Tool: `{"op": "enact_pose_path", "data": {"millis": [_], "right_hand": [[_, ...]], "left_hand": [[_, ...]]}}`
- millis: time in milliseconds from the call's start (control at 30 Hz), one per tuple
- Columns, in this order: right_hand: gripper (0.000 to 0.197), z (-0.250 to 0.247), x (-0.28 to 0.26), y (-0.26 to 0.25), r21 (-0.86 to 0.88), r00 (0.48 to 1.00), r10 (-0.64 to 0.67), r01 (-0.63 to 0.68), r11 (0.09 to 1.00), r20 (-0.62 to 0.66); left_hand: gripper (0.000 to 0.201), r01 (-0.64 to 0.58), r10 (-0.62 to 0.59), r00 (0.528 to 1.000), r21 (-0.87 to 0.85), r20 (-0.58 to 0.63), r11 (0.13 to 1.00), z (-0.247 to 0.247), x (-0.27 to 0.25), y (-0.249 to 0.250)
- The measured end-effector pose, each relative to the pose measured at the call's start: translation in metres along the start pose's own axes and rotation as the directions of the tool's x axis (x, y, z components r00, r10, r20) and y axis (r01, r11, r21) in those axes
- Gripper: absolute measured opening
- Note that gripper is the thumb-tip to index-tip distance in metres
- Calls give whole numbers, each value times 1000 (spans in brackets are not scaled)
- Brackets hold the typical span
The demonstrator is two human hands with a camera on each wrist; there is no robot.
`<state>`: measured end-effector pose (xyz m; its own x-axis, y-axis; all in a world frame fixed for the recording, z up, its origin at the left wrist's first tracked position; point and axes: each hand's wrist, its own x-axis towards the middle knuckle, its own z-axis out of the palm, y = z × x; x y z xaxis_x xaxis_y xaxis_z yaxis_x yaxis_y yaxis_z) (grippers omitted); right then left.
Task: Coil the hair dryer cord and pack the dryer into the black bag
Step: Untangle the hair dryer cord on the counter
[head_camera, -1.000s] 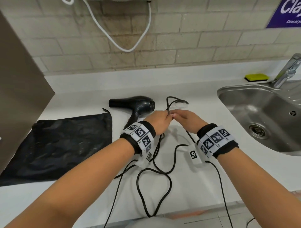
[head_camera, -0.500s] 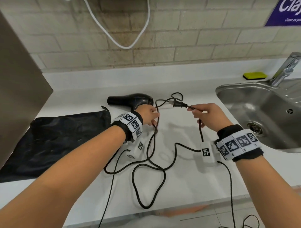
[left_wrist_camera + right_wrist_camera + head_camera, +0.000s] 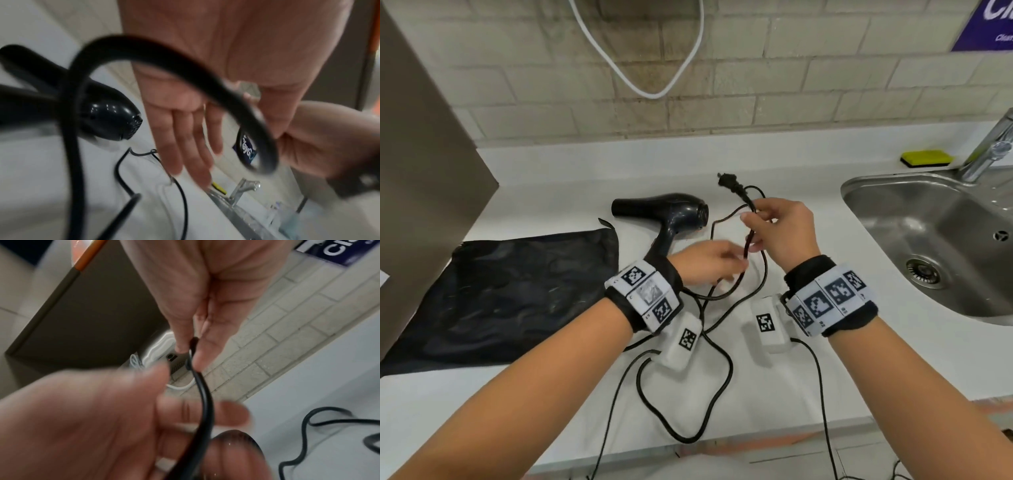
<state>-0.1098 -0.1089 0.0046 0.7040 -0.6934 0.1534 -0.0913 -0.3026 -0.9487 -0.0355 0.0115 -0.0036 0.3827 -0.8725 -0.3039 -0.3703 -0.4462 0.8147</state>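
The right hand (image 3: 784, 233) is raised over the white counter (image 3: 808, 359) with thumb and fingers pinched on the hair dryer cord (image 3: 717, 401) just below the plug (image 3: 727, 181), which sticks up and away toward the wall; holding near the plug end gives, I judge, a fixed anchor from which loops can be gathered. The left hand (image 3: 705, 262) sits lower and just beside it, and the left wrist view shows its fingers (image 3: 185, 146) mostly straight and spread, the cord arching across the palm toward the thumb side rather than being gripped; that loose contact would let the cord slide through while the next length is fed up. Most of the cord lies slack in wide bends on the counter near the front edge, so the coiling looks barely begun. The black hair dryer (image 3: 671, 219) lies on its side behind the left hand, nozzle pointing left, its handle running down toward the wrist. The black bag (image 3: 510, 294) lies flat to the left, its corner just beside the dryer, handy for packing; whether its mouth is open I cannot tell. A steel sink (image 3: 935, 240) is to the right, well apart from the cord.
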Motion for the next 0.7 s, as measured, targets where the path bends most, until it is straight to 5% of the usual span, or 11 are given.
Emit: {"op": "enact_pose_path", "data": {"millis": [100, 233, 300, 400, 467, 533, 600, 700], "right_hand": [[24, 1, 6, -3, 80, 999, 21, -19, 997, -26], [15, 2, 9, 11, 110, 999, 31, -34, 993, 34], [22, 4, 7, 24, -42, 982, 66, -59, 997, 175], [36, 12, -2, 39, -474, 835, 167, 124, 872, 525], [37, 24, -9, 48, -590, 690, 255, 302, 749, 677], [33, 33, -12, 53, -625, 622, 318, 367, 690, 716], [25, 36, -10, 52, -621, 656, 272, 383, 684, 704], [19, 33, -6, 50, -539, 802, 77, 323, 778, 592]], "left_hand": [[27, 37, -38, 987, 12, 156, 999, 5, -11, -15], [29, -4, 17, 997, 165, -77, 986, -11, -24, -19], [29, -24, 59, 986, 211, -158, 977, -24, -28, -18], [32, -19, 66, 970, 193, -235, 981, -36, -28, -17], [32, -15, 70, 963, 206, -260, 978, -40, -28, -16], [32, -15, 70, 960, 200, -272, 980, -41, -28, -16], [32, -4, 51, 968, 189, -246, 982, -39, -28, -20], [32, 38, 1, 991, 283, -137, 958, -30, -26, -31]]}}
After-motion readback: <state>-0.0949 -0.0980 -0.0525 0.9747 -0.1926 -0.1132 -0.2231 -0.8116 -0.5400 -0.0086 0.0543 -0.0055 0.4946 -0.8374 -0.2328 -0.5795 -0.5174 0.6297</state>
